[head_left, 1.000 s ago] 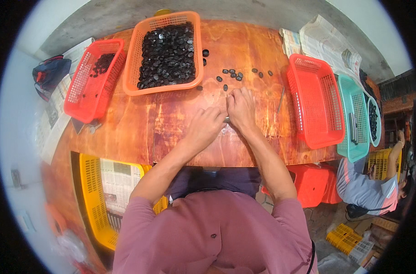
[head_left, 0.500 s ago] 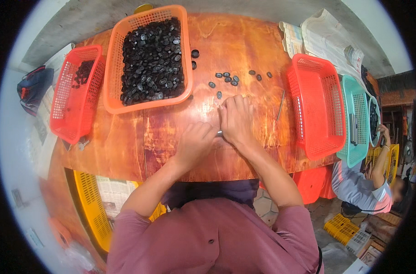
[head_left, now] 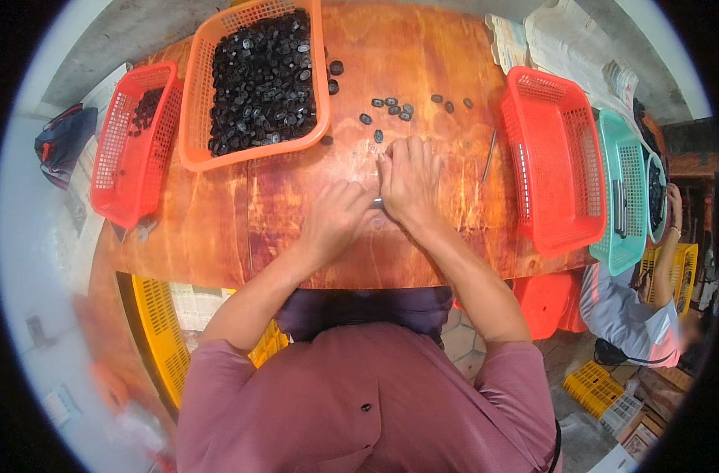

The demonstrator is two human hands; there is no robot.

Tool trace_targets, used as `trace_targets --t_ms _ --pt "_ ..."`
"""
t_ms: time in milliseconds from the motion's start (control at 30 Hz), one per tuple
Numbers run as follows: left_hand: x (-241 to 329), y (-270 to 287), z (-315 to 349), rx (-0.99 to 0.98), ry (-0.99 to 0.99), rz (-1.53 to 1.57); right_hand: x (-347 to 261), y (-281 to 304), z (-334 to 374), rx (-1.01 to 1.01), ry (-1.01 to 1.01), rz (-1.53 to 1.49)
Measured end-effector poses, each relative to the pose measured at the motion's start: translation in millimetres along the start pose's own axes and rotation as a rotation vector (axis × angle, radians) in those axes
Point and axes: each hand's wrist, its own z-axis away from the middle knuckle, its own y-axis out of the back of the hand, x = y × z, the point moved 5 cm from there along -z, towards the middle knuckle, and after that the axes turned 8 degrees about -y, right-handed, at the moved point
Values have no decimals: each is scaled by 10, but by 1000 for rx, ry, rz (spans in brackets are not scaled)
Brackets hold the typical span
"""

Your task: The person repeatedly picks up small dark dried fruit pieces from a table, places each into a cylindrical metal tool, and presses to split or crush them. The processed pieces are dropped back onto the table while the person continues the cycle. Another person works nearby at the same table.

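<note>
My left hand (head_left: 336, 219) is closed, its fingers curled. A short bit of a slim metal tool (head_left: 377, 203) shows between it and my right hand; the rest is hidden. My right hand (head_left: 410, 185) rests low over the table, fingers bent and close together, thumb along the index finger. What lies under its fingers cannot be made out. Just beyond those fingertips is a small black oval piece (head_left: 378, 136). Several more black oval pieces (head_left: 392, 111) lie scattered farther back on the wooden table (head_left: 359, 264).
An orange basket (head_left: 187, 134) heaped with black pieces stands at the back left, beside a red basket (head_left: 111, 193) holding a few. On the right are a thin rod (head_left: 489, 158), a red basket (head_left: 560, 173) and a green basket (head_left: 618, 256). Another person (head_left: 623, 303) sits beyond.
The whole view has shifted, so the table and baskets sit higher in the picture. My hands keep nearly the same place and pose; the loose pieces lie as before.
</note>
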Motion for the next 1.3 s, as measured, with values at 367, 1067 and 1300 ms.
trace_targets --t_ms 367,1067,1300 --pt "62 -53 53 -99 5 -66 -9 61 49 12 -42 -76" --pt "5 -89 191 247 1043 1554 335 90 122 118 -344 -813" --pt "82 -75 225 217 950 1372 314 92 135 111 -317 -783"
